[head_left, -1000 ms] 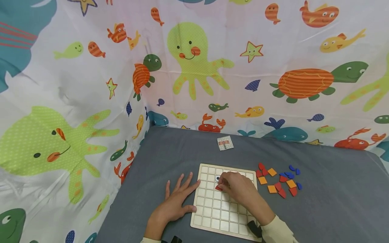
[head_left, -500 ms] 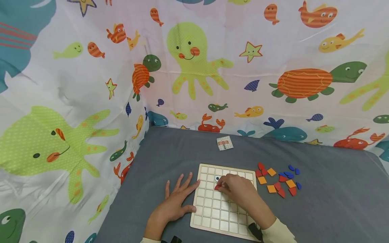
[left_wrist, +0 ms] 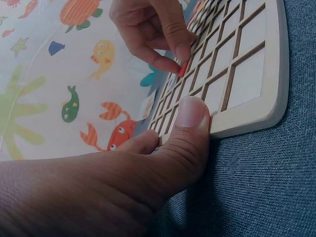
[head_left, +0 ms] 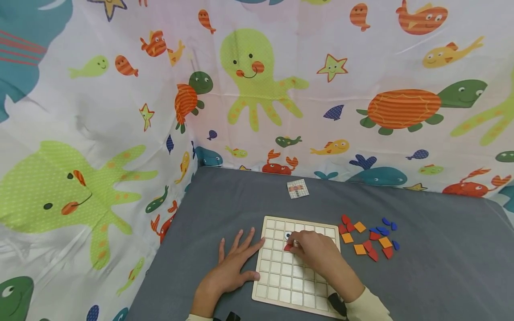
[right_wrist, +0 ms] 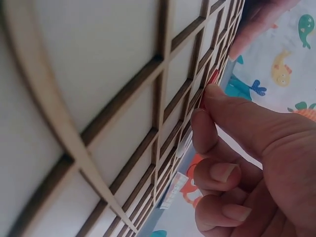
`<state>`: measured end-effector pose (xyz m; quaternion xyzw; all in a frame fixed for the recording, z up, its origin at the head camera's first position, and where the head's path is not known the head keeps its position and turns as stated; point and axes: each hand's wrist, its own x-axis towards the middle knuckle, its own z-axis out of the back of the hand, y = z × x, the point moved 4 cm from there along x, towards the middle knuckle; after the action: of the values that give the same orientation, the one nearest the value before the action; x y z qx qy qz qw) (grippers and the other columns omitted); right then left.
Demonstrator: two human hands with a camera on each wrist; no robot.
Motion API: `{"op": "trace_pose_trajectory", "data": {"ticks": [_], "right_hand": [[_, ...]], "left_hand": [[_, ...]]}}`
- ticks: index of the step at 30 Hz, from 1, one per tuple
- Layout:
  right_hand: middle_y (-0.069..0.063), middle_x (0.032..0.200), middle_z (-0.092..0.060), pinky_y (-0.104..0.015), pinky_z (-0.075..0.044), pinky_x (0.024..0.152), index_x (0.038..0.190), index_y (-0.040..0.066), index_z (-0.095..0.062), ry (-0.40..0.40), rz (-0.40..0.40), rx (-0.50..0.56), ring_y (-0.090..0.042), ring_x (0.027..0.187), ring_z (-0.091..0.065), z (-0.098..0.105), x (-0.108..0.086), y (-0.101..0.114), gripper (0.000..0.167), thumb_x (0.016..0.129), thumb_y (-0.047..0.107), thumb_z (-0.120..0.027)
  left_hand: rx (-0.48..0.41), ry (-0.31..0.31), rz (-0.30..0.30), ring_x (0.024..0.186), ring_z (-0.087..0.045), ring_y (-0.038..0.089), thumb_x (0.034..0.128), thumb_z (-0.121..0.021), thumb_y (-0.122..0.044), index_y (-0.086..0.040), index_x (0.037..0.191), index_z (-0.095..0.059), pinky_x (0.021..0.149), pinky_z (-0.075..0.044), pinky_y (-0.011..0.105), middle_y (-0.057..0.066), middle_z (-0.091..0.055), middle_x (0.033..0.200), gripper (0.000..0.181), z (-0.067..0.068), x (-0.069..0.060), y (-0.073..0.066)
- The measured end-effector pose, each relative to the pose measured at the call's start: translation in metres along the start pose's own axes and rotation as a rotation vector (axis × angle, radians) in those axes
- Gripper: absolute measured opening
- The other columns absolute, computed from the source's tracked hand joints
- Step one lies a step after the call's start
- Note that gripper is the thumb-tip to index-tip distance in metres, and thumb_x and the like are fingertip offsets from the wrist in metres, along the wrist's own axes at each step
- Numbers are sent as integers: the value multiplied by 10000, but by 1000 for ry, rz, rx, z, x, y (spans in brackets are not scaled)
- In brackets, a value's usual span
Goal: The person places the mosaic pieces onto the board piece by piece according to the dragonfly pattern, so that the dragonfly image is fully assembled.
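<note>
A wooden grid board (head_left: 273,292) lies flat on the grey cloth. My right hand (head_left: 317,254) is over its upper half and pinches a small red tile (head_left: 287,248) between thumb and index finger, down at a cell. In the right wrist view the red tile (right_wrist: 213,77) shows past the thumb tip, and its other end is hidden. Just above it on the board is a white tile with an eye-like dark dot (head_left: 288,235). My left hand (head_left: 229,269) rests spread at the board's left side, its thumb (left_wrist: 190,118) touching the board's edge.
Right of the board lie several loose tiles: red (head_left: 372,255), orange (head_left: 360,249) and blue (head_left: 396,245). A small card with a printed grid (head_left: 297,189) lies behind the board. A curtain with sea animals (head_left: 265,147) hangs behind and to the left.
Over the last second my right hand has shifted very slightly down with the red tile, staying at about the same cell. My left hand has not moved.
</note>
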<state>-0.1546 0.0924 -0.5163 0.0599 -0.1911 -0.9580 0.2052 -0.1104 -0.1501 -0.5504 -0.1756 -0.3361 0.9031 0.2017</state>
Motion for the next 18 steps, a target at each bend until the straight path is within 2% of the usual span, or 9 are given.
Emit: {"op": "trace_pose_trajectory", "data": {"ticks": [8,14,18], "right_hand": [[152,768,-637,-274,-463,548,989,245,-783,-4,-8,-9,-58,639,-514,-1,-2,0,129,896,243,-872],[130,900,-719,-258,-509,573,990,268,-812,-52,20,-38,-49,720,-620,-2,-9,-2,119,900,214,-869],[118,953,-721,-256,-544,610,1031,264,-826,-73,36,-55,-68,763,-669,0,-13,-2,135,911,212,-859]], "left_hand": [[-10,-9,-23,1632,25,422,919,-722,-478,-285,1692,-313,1166,174,773,63,-81,1784,896,-1,1,1],[-27,1,-25,1630,30,430,923,-724,-471,-293,1694,-305,1157,182,779,65,-75,1785,895,-2,1,3],[-19,-5,-16,1634,41,407,926,-712,-486,-297,1692,-309,1163,192,764,39,-71,1785,886,-2,1,3]]}}
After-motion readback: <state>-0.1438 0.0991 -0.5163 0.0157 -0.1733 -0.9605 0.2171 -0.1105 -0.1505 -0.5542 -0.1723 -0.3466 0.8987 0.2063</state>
